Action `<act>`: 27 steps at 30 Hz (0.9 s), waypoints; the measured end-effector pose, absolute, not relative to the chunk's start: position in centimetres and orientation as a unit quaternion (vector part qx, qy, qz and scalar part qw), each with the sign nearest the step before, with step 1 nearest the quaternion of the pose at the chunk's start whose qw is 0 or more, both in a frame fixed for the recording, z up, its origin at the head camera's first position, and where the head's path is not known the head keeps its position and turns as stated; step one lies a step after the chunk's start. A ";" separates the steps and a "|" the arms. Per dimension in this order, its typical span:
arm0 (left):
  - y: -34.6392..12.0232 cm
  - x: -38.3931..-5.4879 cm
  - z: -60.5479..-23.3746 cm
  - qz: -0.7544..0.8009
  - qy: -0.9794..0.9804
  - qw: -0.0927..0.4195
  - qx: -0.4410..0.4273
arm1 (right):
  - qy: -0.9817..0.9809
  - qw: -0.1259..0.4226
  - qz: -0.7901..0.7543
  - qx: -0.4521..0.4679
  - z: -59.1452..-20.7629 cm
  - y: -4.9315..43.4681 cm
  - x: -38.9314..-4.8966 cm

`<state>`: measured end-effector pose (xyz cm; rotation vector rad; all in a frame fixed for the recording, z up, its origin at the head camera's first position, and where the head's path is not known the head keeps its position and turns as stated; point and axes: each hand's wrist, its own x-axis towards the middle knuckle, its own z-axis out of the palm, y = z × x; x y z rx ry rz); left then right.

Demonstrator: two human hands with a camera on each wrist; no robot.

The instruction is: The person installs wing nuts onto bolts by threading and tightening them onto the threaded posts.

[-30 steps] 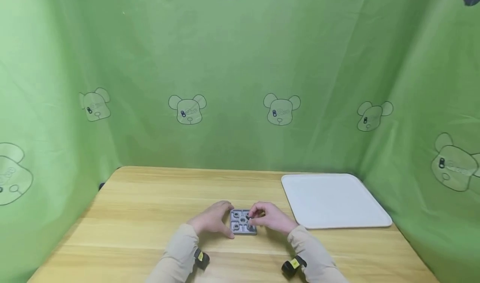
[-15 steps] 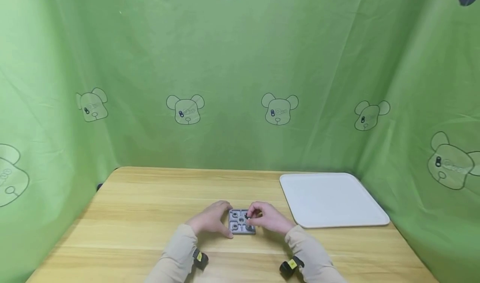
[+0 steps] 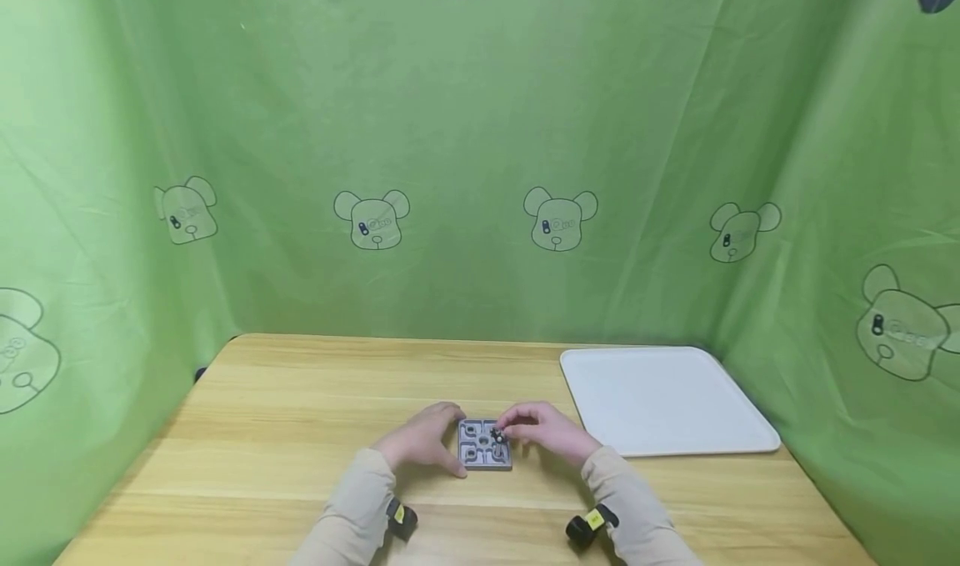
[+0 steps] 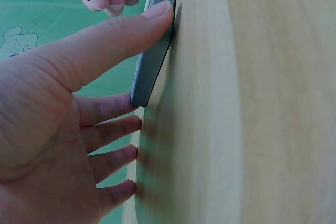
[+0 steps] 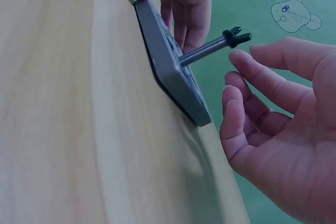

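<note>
Against the left hand (image 3: 422, 439) lies the grey plate (image 3: 483, 454).

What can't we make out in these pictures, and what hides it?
Underside of plate: every view, facing the table.
Lower end of screw: right wrist view, hidden by plate.
Part of right hand: left wrist view, cut off by top edge.
Any writing on yellow labels: head view, too small.

Ahead of me, green cloth walls (image 3: 465, 116) printed with round-eared cartoon heads (image 3: 557, 224) fill the upper frame and both sides, palest at the left edge. I see a wood-grain worktop (image 3: 300, 383) across the lower frame.
</note>
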<state>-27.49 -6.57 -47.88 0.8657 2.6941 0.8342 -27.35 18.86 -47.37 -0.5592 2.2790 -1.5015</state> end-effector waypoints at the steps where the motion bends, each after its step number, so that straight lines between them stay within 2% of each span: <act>1: -6.6 -27.5 -47.9 0.282 0.909 0.096 0.292 | 0.806 0.179 -0.528 -0.200 -47.5 18.9 -27.4; 27: -6.5 -27.4 -47.8 0.277 0.911 0.098 0.289 | 0.810 0.179 -0.507 -0.234 -47.8 18.4 -27.2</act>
